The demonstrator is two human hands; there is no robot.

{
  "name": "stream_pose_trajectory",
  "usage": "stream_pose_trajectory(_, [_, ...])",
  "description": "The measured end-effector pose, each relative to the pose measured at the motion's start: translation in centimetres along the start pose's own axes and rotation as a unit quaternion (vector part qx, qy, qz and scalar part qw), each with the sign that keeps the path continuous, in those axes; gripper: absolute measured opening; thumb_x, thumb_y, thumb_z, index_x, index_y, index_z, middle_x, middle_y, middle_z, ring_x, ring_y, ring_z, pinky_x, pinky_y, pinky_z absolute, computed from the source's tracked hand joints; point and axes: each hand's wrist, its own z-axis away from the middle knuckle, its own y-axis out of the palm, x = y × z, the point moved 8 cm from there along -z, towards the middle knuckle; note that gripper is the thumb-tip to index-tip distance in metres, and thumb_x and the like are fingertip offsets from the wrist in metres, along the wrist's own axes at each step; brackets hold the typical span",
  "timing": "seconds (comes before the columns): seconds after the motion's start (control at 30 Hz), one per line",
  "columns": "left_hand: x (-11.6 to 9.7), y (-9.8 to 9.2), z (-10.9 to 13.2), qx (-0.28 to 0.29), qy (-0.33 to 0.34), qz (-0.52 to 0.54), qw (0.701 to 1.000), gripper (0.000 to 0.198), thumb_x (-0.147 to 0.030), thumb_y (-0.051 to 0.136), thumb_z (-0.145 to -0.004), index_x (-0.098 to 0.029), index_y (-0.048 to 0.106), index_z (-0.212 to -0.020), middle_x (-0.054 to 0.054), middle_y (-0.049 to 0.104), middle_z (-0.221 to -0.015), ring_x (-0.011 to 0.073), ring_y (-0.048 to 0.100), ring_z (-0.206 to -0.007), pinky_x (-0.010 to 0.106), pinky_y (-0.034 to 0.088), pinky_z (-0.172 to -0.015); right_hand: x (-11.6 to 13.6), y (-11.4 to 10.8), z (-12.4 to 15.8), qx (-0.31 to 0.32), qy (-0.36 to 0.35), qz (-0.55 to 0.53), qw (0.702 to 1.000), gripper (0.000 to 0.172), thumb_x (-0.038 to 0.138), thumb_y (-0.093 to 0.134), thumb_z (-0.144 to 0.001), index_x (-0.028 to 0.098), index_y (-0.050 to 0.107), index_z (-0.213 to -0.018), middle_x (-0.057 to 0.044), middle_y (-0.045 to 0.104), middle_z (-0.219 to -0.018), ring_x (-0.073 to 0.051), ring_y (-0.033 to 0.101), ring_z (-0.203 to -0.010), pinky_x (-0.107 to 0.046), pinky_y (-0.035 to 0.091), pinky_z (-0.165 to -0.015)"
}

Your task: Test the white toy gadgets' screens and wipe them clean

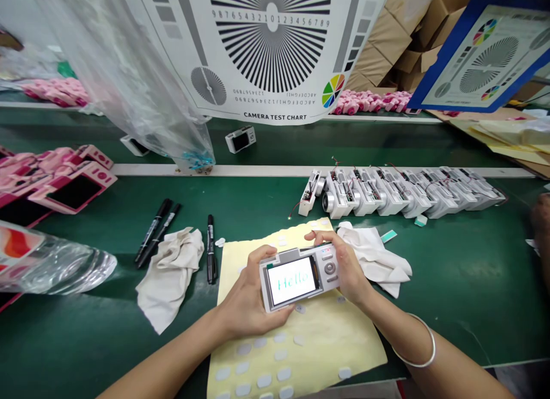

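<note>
A small white digital camera is held up in both hands above a yellow sheet, its lit screen reading "Hello". My left hand grips the camera's left end, with the thumb along the lower edge. Round the right end my right hand is closed, fingers over the top edge near the buttons. Pale stickers dot the yellow sheet below. White cloths lie on either side, one on the left and one on the right.
White camera bodies with exposed wires stand in a row behind. Pink cameras are piled at left, near a plastic bottle. Black markers lie beside the sheet. A camera test chart hangs ahead. Another person's hand shows at far right.
</note>
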Motion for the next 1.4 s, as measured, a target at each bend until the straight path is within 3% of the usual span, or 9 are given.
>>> stream_pose_trajectory(0.3, [-1.4,-1.3,0.4,-0.074,0.067,-0.098,0.99,0.07,-0.035,0.062,-0.064,-0.024,0.021,-0.121,0.004,0.048,-0.095,0.0188,0.058,-0.075,0.031,0.05,-0.064,-0.7,0.6,0.0,0.006,0.038,-0.066,0.997,0.041,0.054,0.028,-0.089,0.022,0.054,-0.095,-0.006,0.056,-0.104,-0.02,0.053,-0.096,-0.033,0.042,-0.082])
stream_pose_trajectory(0.47, [-2.2,-1.4,0.7,-0.098,0.092,-0.123,0.983,0.069,-0.047,0.06,-0.068,-0.025,0.023,-0.121,0.004,0.052,-0.091,0.0193,0.059,-0.073,0.031,0.049,-0.061,-1.6,1.7,0.1,0.031,0.073,-0.12,0.99,0.039,0.054,0.029,-0.088,0.022,0.049,-0.099,-0.006,0.058,-0.097,-0.017,0.056,-0.078,-0.03,0.046,-0.068])
stream_pose_trajectory(0.7, [-4.0,-1.4,0.9,-0.132,0.179,-0.136,0.966,0.063,-0.054,0.053,-0.076,-0.023,0.027,-0.124,0.0,0.054,-0.075,0.0154,0.055,-0.057,0.027,0.043,-0.049,-2.0,2.4,0.3,0.049,0.092,-0.172,0.98,0.036,0.055,0.033,-0.087,0.025,0.045,-0.103,-0.004,0.058,-0.093,-0.015,0.057,-0.07,-0.027,0.047,-0.06])
stream_pose_trajectory(0.93, [-3.0,-1.7,0.6,-0.133,0.139,-0.109,0.975,0.063,-0.053,0.06,-0.072,-0.023,0.031,-0.12,0.003,0.057,-0.086,0.0161,0.058,-0.066,0.026,0.046,-0.056,-3.3,1.7,0.4,0.03,0.141,-0.125,0.982,0.038,0.056,0.028,-0.088,0.027,0.04,-0.109,-0.004,0.059,-0.095,-0.014,0.057,-0.064,-0.026,0.047,-0.053])
stream_pose_trajectory(1.03, [-2.4,-1.7,0.3,-0.135,0.134,-0.129,0.973,0.059,-0.054,0.06,-0.071,-0.023,0.035,-0.114,0.003,0.057,-0.083,0.0145,0.056,-0.063,0.024,0.044,-0.053,-3.9,0.6,0.0,-0.001,0.16,-0.076,0.984,0.04,0.057,0.03,-0.087,0.026,0.042,-0.11,-0.006,0.056,-0.099,-0.015,0.058,-0.072,-0.029,0.051,-0.061])
stream_pose_trajectory(1.17, [-2.2,-1.6,-0.1,-0.133,0.147,-0.178,0.964,0.051,-0.05,0.062,-0.072,-0.021,0.04,-0.107,0.001,0.055,-0.072,0.014,0.053,-0.058,0.024,0.042,-0.049,-2.6,-1.1,-0.7,-0.06,0.12,-0.073,0.988,0.038,0.056,0.036,-0.085,0.025,0.044,-0.106,-0.007,0.044,-0.109,-0.018,0.051,-0.096,-0.035,0.05,-0.081])
stream_pose_trajectory(1.3, [-2.5,-1.8,0.0,-0.146,0.155,-0.197,0.957,0.047,-0.05,0.061,-0.072,-0.018,0.043,-0.103,0.002,0.055,-0.07,0.0137,0.053,-0.056,0.023,0.042,-0.048,-0.1,-1.8,-0.6,-0.086,0.056,-0.07,0.992,0.031,0.051,0.037,-0.087,0.027,0.043,-0.107,-0.005,0.038,-0.113,-0.018,0.047,-0.099,-0.039,0.051,-0.082])
stream_pose_trajectory(1.4, [-2.7,-1.8,0.1,-0.152,0.161,-0.213,0.952,0.049,-0.051,0.062,-0.072,-0.017,0.046,-0.102,0.003,0.056,-0.069,0.0138,0.053,-0.054,0.023,0.041,-0.046,1.4,-1.2,-0.2,-0.061,0.037,-0.073,0.995,0.03,0.049,0.036,-0.088,0.028,0.041,-0.11,-0.004,0.036,-0.111,-0.017,0.048,-0.097,-0.039,0.054,-0.078])
